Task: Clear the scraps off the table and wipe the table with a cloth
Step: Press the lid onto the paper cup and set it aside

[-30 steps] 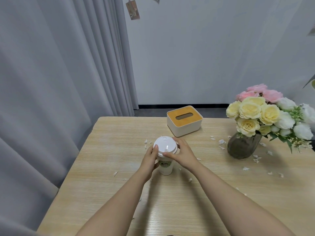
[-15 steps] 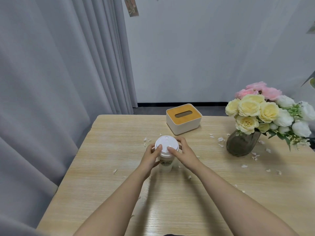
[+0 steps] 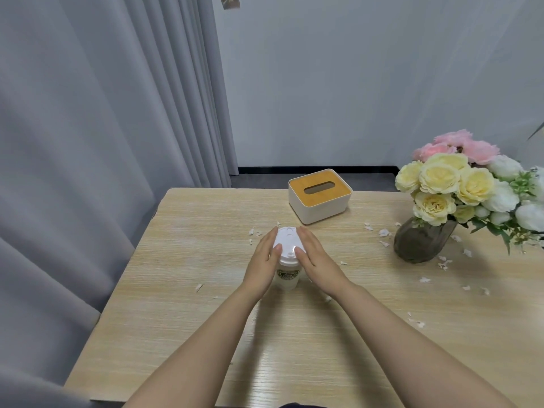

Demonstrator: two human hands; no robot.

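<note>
Many scraps [image 3: 384, 232], wooden table [image 3: 182, 319], grey curtain [image 3: 88, 142]

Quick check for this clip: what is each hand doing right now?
Left hand: fingers fairly straight against the side of the cup's lid, thumb on top.
Right hand: same on the other side, thumb on top.

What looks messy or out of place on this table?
Small white scraps lie scattered over the wooden table, thickest around the vase of flowers. The lidded cup between both hands stands upright; nothing looks spilled.
</note>
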